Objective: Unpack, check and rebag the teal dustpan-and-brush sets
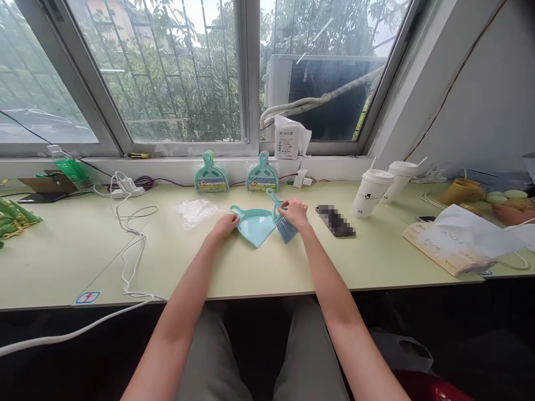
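Observation:
A small teal dustpan [256, 225] lies flat on the pale green desk [267, 267]. My left hand [225, 225] rests on the dustpan's left side near its handle and holds it down. My right hand [295, 213] grips a small teal brush [283, 221] at the dustpan's right edge, bristles down on the desk. Against the window ledge behind stand two more packaged dustpan sets [211, 174] [262, 174]. An empty clear plastic wrapper [196, 211] lies to the left of the dustpan.
A phone [335, 220] lies right of the brush, then two lidded paper cups [373, 192]. A white paper bag [460, 242] and another person's hand [512, 213] are at far right. White cables [131, 245] and a charger run across the left.

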The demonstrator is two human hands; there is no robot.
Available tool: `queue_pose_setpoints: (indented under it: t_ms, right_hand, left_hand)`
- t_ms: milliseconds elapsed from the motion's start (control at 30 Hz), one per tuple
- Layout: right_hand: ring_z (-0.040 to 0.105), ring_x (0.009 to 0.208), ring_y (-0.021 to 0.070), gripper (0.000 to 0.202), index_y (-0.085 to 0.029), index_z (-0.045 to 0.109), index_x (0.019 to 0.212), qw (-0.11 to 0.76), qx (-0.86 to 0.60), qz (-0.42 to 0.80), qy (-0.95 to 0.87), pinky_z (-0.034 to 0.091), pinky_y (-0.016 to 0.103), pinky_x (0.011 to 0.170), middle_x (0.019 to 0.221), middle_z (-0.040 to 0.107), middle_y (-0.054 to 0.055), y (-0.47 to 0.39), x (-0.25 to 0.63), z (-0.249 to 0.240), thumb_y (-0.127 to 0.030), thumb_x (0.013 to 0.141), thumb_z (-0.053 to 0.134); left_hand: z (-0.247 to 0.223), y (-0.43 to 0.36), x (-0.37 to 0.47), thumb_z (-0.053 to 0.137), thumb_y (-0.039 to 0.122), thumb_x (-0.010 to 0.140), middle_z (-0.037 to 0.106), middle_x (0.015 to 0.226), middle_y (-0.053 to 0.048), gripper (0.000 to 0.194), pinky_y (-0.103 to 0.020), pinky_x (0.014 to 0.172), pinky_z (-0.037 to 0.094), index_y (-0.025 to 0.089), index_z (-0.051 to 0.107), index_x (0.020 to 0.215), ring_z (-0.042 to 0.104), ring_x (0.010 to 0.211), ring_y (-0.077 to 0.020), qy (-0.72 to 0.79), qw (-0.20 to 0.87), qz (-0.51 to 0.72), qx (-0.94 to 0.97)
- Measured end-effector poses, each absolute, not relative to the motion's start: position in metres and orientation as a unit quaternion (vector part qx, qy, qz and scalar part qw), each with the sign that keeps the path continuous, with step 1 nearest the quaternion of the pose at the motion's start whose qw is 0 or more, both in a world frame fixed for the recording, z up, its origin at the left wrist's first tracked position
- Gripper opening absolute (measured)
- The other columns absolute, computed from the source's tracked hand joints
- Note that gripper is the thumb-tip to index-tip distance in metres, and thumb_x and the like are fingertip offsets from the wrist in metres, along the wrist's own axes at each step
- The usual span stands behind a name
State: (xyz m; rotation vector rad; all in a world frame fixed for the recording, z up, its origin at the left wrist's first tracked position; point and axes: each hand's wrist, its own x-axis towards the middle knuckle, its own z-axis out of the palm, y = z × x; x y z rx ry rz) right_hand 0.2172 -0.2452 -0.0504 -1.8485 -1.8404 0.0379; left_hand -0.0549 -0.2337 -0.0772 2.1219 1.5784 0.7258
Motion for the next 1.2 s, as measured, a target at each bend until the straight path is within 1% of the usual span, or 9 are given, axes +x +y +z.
queue_pose_setpoints:
  t_ms: [133, 200, 333, 400, 467, 600, 767, 1100, 1200]
  right_hand:
    - [0.049, 0.115, 0.0293, 0.021, -0.018, 0.069, 0.097, 0.139, -0.574, -0.015, -0.807, 0.036, 0.040, 0.094, 0.115, 0.061, 0.015, -0.256, 0.175, -0.054, -0.034, 0.087, 0.060]
    - [0.050, 0.115, 0.0294, 0.022, -0.018, 0.070, 0.100, 0.122, -0.551, -0.017, -0.826, 0.038, 0.038, 0.093, 0.114, 0.061, 0.015, -0.259, 0.162, -0.056, -0.034, 0.088, 0.060]
    - [0.053, 0.114, 0.0256, 0.027, -0.018, 0.070, 0.109, 0.153, -0.571, 0.045, -0.805, 0.040, 0.031, 0.091, 0.114, 0.063, 0.012, -0.255, 0.166, -0.058, -0.032, 0.088, 0.063]
    - [0.054, 0.113, 0.0245, 0.028, -0.018, 0.071, 0.109, 0.168, -0.579, 0.072, -0.795, 0.040, 0.030, 0.091, 0.115, 0.064, 0.011, -0.250, 0.174, -0.060, -0.032, 0.085, 0.067]
    - [0.053, 0.115, 0.0248, 0.024, -0.020, 0.073, 0.104, 0.179, -0.579, 0.079, -0.791, 0.038, 0.032, 0.093, 0.113, 0.065, 0.009, -0.247, 0.179, -0.062, -0.032, 0.083, 0.069]
    - [0.053, 0.114, 0.0251, 0.014, -0.022, 0.074, 0.093, 0.190, -0.563, 0.067, -0.801, 0.035, 0.036, 0.096, 0.108, 0.067, 0.008, -0.246, 0.179, -0.064, -0.031, 0.085, 0.067]
    - [0.056, 0.109, 0.0238, 0.011, -0.022, 0.074, 0.086, 0.216, -0.540, 0.077, -0.810, 0.035, 0.036, 0.094, 0.104, 0.068, 0.006, -0.247, 0.178, -0.066, -0.030, 0.086, 0.066]
    - [0.060, 0.105, 0.0209, 0.008, -0.022, 0.072, 0.085, 0.271, -0.490, 0.122, -0.819, 0.040, 0.030, 0.090, 0.102, 0.072, 0.002, -0.235, 0.188, -0.080, -0.026, 0.078, 0.071]
    - [0.059, 0.106, 0.0229, 0.010, -0.022, 0.072, 0.086, 0.261, -0.503, 0.112, -0.816, 0.037, 0.035, 0.095, 0.099, 0.073, 0.003, -0.238, 0.185, -0.079, -0.027, 0.078, 0.068]
  left_hand:
    - [-0.073, -0.242, -0.029, 0.048, 0.048, 0.087, 0.068, 0.077, -0.007, 0.035, -0.029, 0.061, 0.045, 0.016, 0.062, 0.083, 0.059, 0.060, -0.0153, 0.390, 0.444, 0.263, 0.763]
    - [-0.069, -0.245, -0.021, 0.055, 0.048, 0.083, 0.070, 0.082, -0.009, 0.036, -0.030, 0.066, 0.048, 0.015, 0.063, 0.095, 0.063, 0.066, -0.0166, 0.326, 0.474, 0.293, 0.763]
    - [-0.063, -0.245, -0.023, 0.070, 0.042, 0.074, 0.069, 0.098, -0.011, 0.037, -0.035, 0.077, 0.050, 0.016, 0.064, 0.100, 0.064, 0.086, -0.0221, 0.395, 0.233, 0.423, 0.782]
    - [-0.065, -0.242, -0.028, 0.076, 0.036, 0.069, 0.061, 0.123, -0.012, 0.047, -0.041, 0.089, 0.047, 0.020, 0.063, 0.112, 0.058, 0.109, -0.0279, 0.424, 0.090, 0.424, 0.796]
    - [-0.070, -0.238, -0.033, 0.075, 0.028, 0.070, 0.057, 0.131, -0.011, 0.056, -0.043, 0.096, 0.043, 0.023, 0.058, 0.123, 0.051, 0.119, -0.0290, 0.426, 0.023, 0.373, 0.824]
    - [-0.083, -0.236, -0.034, 0.063, 0.013, 0.079, 0.066, 0.109, -0.008, 0.045, -0.039, 0.092, 0.046, 0.023, 0.058, 0.123, 0.057, 0.106, -0.0248, 0.408, -0.029, 0.272, 0.871]
    - [-0.084, -0.241, -0.027, 0.052, 0.007, 0.086, 0.066, 0.112, -0.009, 0.030, -0.039, 0.096, 0.044, 0.022, 0.067, 0.108, 0.057, 0.107, -0.0224, 0.353, -0.127, 0.227, 0.899]
    - [-0.090, -0.245, -0.013, 0.046, 0.003, 0.087, 0.067, 0.097, -0.010, 0.028, -0.028, 0.075, 0.051, 0.015, 0.066, 0.102, 0.066, 0.082, -0.0170, 0.447, -0.125, 0.123, 0.877]
    - [-0.084, -0.251, -0.013, 0.042, 0.001, 0.086, 0.067, 0.095, -0.011, 0.030, -0.032, 0.081, 0.053, 0.014, 0.064, 0.099, 0.066, 0.090, -0.0204, 0.427, -0.132, 0.094, 0.890]
